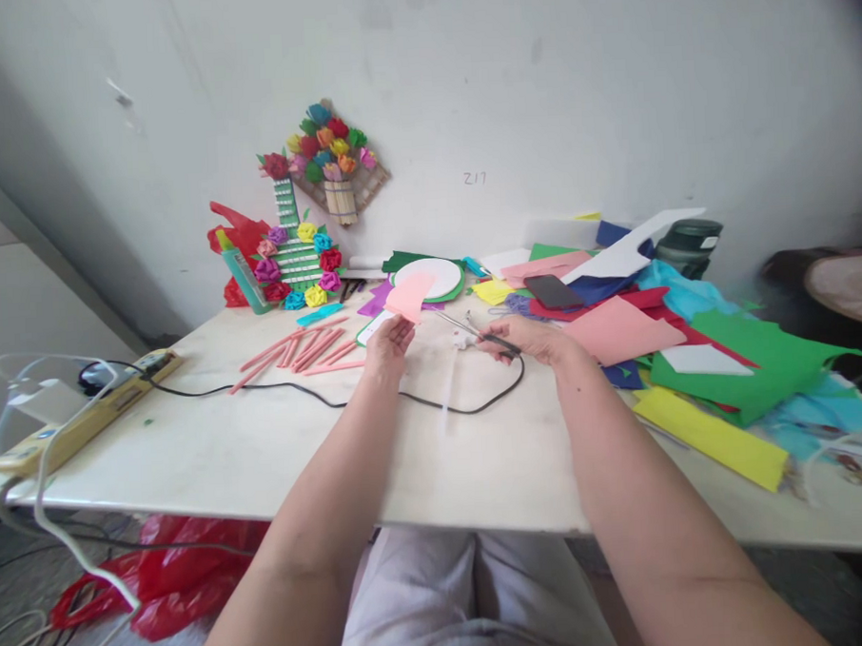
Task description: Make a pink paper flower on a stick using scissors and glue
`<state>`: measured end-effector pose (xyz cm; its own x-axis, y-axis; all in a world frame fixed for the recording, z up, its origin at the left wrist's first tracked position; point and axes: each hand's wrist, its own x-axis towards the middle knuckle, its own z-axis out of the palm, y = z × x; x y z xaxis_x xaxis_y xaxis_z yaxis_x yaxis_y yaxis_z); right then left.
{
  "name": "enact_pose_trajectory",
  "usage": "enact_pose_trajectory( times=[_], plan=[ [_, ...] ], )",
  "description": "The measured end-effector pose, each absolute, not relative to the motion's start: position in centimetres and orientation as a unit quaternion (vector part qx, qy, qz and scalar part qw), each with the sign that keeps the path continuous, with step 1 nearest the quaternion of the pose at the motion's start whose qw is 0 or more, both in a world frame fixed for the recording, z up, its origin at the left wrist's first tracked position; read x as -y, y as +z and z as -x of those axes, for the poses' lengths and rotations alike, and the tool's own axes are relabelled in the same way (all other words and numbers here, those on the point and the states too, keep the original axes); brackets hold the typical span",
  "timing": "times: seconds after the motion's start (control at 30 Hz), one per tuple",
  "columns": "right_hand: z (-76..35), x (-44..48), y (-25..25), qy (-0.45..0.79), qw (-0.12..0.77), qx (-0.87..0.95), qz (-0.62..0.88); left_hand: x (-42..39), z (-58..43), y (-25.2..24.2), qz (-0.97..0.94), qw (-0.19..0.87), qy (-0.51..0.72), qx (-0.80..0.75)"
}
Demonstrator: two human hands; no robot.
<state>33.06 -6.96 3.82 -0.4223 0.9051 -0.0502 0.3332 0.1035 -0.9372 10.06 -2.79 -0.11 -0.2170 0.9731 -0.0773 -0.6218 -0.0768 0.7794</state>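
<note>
Past a black cable [470, 413], beside pink paper tubes [320, 349] left of centre: pinching a pink sheet [410, 293] in left hand [391, 342], gripping seemingly scissors [465, 325] in right hand [521, 336], aimed lengthwise toward upper left.

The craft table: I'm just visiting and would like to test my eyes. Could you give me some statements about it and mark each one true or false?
1. The left hand holds a piece of pink paper. True.
2. The right hand holds a paintbrush. False: it holds scissors.
3. Thin pink rolls lie on the table, to the left of the left hand. True.
4. The yellow power strip is at the right end of the table. False: it is at the left end.
5. The dark phone is under the table. False: it lies on the pile of coloured papers, to the right.
6. A red flower tops the green-and-white tower. True.
</note>
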Motion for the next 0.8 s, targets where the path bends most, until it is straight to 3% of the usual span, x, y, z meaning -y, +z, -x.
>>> enact_pose_trajectory(
  times=[0.4, 0.8],
  plan=[
    [-31.6, 6.3, 2.8, 0.49, 0.246, 0.711, 0.44, 3.2, -10.7, 0.0, -0.232, 0.604, 0.678, -0.349],
    [-30.8, 5.9, 2.2, 0.489, 0.268, 0.711, 0.428, 3.5, -11.3, 0.0, -0.237, 0.619, 0.668, -0.338]
  ],
)
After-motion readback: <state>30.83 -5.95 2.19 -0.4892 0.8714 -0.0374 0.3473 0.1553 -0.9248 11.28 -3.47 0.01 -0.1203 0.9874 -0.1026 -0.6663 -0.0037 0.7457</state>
